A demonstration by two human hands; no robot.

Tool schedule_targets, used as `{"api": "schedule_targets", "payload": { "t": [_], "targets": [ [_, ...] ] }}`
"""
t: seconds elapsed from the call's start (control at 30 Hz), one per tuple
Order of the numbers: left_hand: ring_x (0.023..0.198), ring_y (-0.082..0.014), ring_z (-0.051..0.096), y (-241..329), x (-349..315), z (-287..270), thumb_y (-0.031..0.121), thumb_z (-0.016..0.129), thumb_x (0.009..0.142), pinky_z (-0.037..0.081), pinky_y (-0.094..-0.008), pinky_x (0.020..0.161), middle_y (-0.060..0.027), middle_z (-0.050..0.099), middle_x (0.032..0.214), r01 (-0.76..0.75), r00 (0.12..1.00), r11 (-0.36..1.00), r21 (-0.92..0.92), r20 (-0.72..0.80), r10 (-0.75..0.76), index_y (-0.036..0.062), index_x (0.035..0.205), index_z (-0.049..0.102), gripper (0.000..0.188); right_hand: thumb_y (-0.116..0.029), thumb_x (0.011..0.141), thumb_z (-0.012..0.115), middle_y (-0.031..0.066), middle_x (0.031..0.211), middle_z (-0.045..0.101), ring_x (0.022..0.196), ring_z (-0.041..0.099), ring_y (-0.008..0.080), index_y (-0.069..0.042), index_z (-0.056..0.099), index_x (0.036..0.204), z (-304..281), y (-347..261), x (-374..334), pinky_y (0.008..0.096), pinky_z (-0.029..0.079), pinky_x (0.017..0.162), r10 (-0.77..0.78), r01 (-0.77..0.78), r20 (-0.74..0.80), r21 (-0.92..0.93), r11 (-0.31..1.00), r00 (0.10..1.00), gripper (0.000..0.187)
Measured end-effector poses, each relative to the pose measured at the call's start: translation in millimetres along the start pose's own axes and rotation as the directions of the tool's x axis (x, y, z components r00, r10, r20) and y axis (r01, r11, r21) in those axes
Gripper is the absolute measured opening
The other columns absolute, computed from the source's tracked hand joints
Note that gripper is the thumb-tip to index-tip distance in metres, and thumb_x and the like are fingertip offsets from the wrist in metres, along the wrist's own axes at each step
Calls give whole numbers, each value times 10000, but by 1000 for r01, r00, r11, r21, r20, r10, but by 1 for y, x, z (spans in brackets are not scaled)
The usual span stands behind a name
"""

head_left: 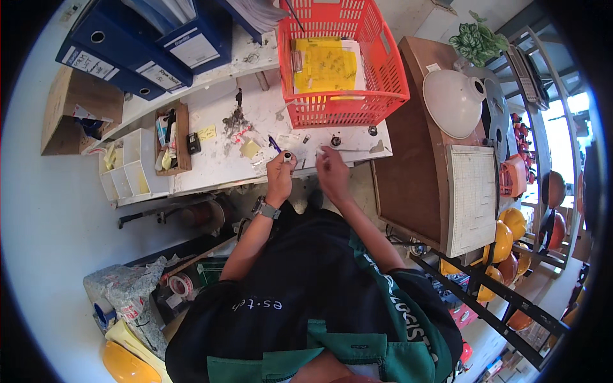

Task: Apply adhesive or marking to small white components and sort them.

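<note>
My left hand (280, 177) is closed around a small pale cylindrical piece (287, 157) with a dark round end facing up, held over the front edge of the white worktable (217, 169). To its right, my right hand (333, 172) has its fingers drawn together, with a small whitish bit at their tips that is too small to name. A blue-purple pen (274, 144) lies on the table just beyond my left hand, near a pale yellow paper note (249, 149). Past my right hand stands a small dark round object (336, 141).
A red plastic crate (348, 97) holding yellow sheets stands at the back of the table. To the left are a wooden box (182, 143) of small items, a white divided tray (131, 156) and blue binders (102, 41). A brown cabinet (415, 147) bearing a white lamp shade (453, 102) flanks the right.
</note>
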State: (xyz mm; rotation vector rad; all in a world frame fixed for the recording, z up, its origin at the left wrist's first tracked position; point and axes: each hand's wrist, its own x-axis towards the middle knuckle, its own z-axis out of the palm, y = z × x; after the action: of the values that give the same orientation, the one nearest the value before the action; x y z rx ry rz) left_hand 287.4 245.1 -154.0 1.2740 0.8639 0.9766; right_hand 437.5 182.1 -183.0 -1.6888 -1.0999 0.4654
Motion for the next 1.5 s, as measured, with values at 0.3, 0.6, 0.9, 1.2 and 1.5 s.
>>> {"api": "schedule_targets", "payload": {
  "t": [0.3, 0.6, 0.9, 1.2, 1.5],
  "targets": [
    [641, -57, 372, 4, -5, -15, 103, 501, 921, 308, -259, 582, 48, 438, 675, -11, 1000, 1000, 5, -4, 11, 36, 795, 526, 144, -238, 1006, 537, 231, 794, 695, 747, 698, 432, 2, 578, 987, 69, 27, 56, 521, 568, 687, 196, -117, 90, -540, 833, 976, 245],
    [656, -63, 399, -3, -7, -26, 91, 520, 919, 341, -267, 601, 29, 466, 677, 31, 999, 1000, 6, -6, -31, 1, 836, 561, 130, -144, 956, 625, 187, 718, 679, 647, 682, 373, -23, 637, 978, 69, 36, 55, 453, 522, 600, -5, 11, 18, -344, 939, 1000, 123],
    [633, -78, 401, 5, 2, -18, 79, 558, 895, 351, -314, 555, -47, 438, 613, -51, 999, 988, 145, 14, 50, -39, 835, 539, 134, -151, 1004, 645, 3, 800, 623, 575, 533, 45, 2, 628, 1059, 5, -85, 25, 221, 441, 513, 164, -197, 115, 395, 897, 980, 164],
    [552, -111, 371, -4, 3, -8, 101, 582, 882, 320, -356, 500, -114, 362, 576, -132, 991, 972, 196, 25, 129, -37, 799, 503, 179, -89, 947, 681, 119, 902, 649, 611, 621, 226, -5, 657, 1038, -13, -102, 17, 337, 501, 572, -302, 298, 106, 52, 953, 948, 126],
    [577, -123, 377, 15, 6, -2, 426, 537, 1006, 301, -323, 533, -41, 419, 565, 8, 999, 986, 165, 34, -14, -10, 737, 512, 514, 43, 889, 608, 151, 934, 639, 735, 678, 306, 19, 665, 1098, -25, -92, 13, 366, 541, 635, -405, 404, 210, 49, 913, 890, 218]
  ]
}}
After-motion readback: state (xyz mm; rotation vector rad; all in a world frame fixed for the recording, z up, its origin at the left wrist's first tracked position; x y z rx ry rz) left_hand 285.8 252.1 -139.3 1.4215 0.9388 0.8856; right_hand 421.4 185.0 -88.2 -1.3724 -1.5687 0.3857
